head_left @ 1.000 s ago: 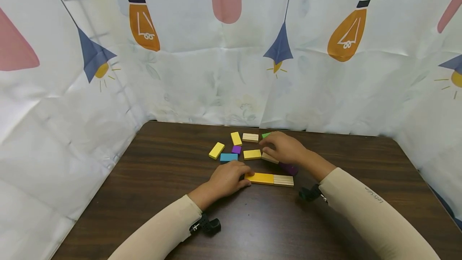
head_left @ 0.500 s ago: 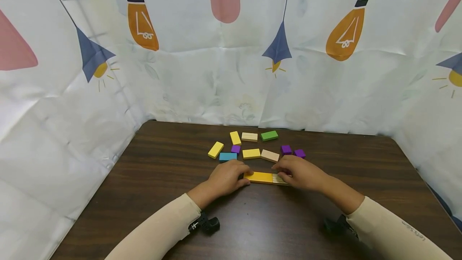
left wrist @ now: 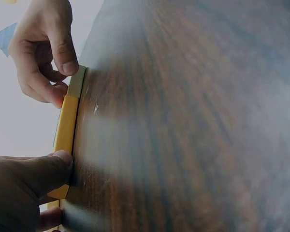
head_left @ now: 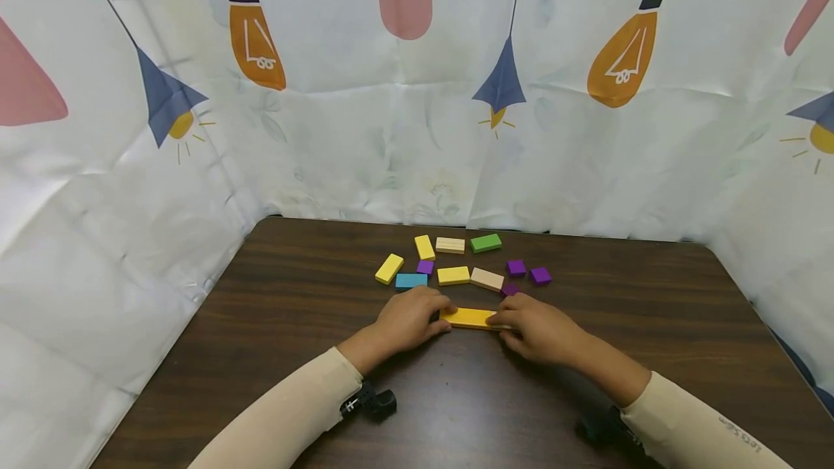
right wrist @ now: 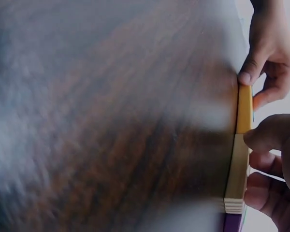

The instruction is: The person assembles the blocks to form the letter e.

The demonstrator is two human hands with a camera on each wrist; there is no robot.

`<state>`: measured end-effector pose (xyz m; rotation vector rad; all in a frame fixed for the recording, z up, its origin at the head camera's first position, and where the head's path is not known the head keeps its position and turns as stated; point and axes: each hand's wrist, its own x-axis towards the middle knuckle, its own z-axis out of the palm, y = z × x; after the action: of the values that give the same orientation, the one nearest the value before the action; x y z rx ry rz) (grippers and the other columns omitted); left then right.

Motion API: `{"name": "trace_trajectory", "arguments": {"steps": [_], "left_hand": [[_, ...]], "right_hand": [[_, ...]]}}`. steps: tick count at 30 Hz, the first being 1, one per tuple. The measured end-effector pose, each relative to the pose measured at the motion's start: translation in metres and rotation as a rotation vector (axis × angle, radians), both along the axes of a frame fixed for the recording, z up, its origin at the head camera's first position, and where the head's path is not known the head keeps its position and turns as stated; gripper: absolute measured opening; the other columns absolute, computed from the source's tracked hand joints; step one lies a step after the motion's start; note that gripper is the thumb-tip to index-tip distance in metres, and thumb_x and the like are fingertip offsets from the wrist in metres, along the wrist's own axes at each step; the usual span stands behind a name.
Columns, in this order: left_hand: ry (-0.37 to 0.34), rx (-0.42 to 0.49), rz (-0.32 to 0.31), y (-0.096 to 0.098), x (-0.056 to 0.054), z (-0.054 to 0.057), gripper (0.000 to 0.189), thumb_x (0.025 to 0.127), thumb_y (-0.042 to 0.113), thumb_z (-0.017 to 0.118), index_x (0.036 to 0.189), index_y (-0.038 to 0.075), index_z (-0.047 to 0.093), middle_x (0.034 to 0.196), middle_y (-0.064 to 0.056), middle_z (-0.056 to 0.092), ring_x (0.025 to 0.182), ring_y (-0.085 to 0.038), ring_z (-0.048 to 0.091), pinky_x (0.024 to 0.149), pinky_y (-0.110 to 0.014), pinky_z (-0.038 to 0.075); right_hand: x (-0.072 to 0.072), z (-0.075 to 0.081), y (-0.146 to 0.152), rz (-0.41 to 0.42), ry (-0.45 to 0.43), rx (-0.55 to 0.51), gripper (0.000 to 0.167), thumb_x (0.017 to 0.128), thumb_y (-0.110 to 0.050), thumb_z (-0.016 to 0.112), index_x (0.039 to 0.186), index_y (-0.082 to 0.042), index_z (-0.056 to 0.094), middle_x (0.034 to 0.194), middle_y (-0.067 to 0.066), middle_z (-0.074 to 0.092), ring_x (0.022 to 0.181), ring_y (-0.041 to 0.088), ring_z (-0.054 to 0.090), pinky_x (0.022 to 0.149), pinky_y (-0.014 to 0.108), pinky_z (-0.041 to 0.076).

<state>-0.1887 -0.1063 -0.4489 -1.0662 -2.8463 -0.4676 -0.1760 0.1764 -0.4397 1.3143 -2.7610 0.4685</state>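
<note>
A yellow-orange wooden block lies end to end with a plain wood block on the dark table. My left hand pinches the yellow-orange block near its left end, thumb on the near side. My right hand pinches the plain wood block between thumb and fingers; in the head view the hand hides most of that block. In the left wrist view, the two blocks form one straight row with their ends touching. A dark purple block shows just behind my right hand, partly hidden.
Behind the row lie loose blocks: a blue block, several yellow ones, a green block, plain wood ones such as this tan block, and small purple ones. A patterned white curtain stands behind the table.
My right hand has come back from the loose blocks to the row's right end and now holds the plain wood block. My left hand has stayed on the yellow-orange block.
</note>
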Motion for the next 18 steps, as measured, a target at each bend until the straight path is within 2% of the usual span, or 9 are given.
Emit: {"name": "trace_trajectory", "arguments": {"steps": [10, 13, 15, 18], "left_hand": [[-0.022, -0.05, -0.009, -0.001, -0.002, -0.001, 0.03, 0.096, 0.035, 0.074, 0.123, 0.021, 0.072, 0.12, 0.006, 0.069, 0.116, -0.017, 0.062, 0.087, -0.038, 0.055], [-0.031, -0.04, -0.001, -0.004, -0.001, 0.0, 0.034, 0.098, 0.038, 0.072, 0.126, 0.021, 0.07, 0.122, 0.005, 0.069, 0.116, -0.017, 0.061, 0.088, -0.039, 0.055], [-0.011, -0.018, 0.02, -0.009, -0.002, 0.001, 0.032, 0.099, 0.039, 0.07, 0.125, 0.022, 0.071, 0.119, 0.005, 0.069, 0.114, -0.016, 0.062, 0.087, -0.039, 0.055], [0.062, 0.025, 0.072, -0.016, -0.004, 0.004, 0.024, 0.098, 0.036, 0.071, 0.118, 0.022, 0.073, 0.112, 0.006, 0.071, 0.108, -0.016, 0.065, 0.083, -0.039, 0.056]], "right_hand": [[0.003, -0.001, -0.001, -0.037, 0.007, 0.031, 0.027, 0.089, -0.011, 0.076, 0.116, -0.013, 0.076, 0.111, 0.0, 0.065, 0.1, 0.015, 0.06, 0.081, 0.037, 0.057], [0.003, -0.001, -0.001, -0.035, 0.008, 0.032, 0.027, 0.089, -0.011, 0.076, 0.117, -0.013, 0.076, 0.111, 0.0, 0.065, 0.1, 0.015, 0.06, 0.081, 0.037, 0.056], [0.003, -0.002, -0.001, -0.029, 0.009, 0.028, 0.027, 0.089, -0.011, 0.076, 0.117, -0.013, 0.076, 0.111, 0.0, 0.065, 0.1, 0.015, 0.06, 0.081, 0.037, 0.056], [0.003, -0.002, -0.001, -0.018, 0.013, 0.022, 0.027, 0.089, -0.01, 0.076, 0.117, -0.012, 0.076, 0.111, 0.0, 0.065, 0.1, 0.015, 0.06, 0.082, 0.036, 0.056]]}}
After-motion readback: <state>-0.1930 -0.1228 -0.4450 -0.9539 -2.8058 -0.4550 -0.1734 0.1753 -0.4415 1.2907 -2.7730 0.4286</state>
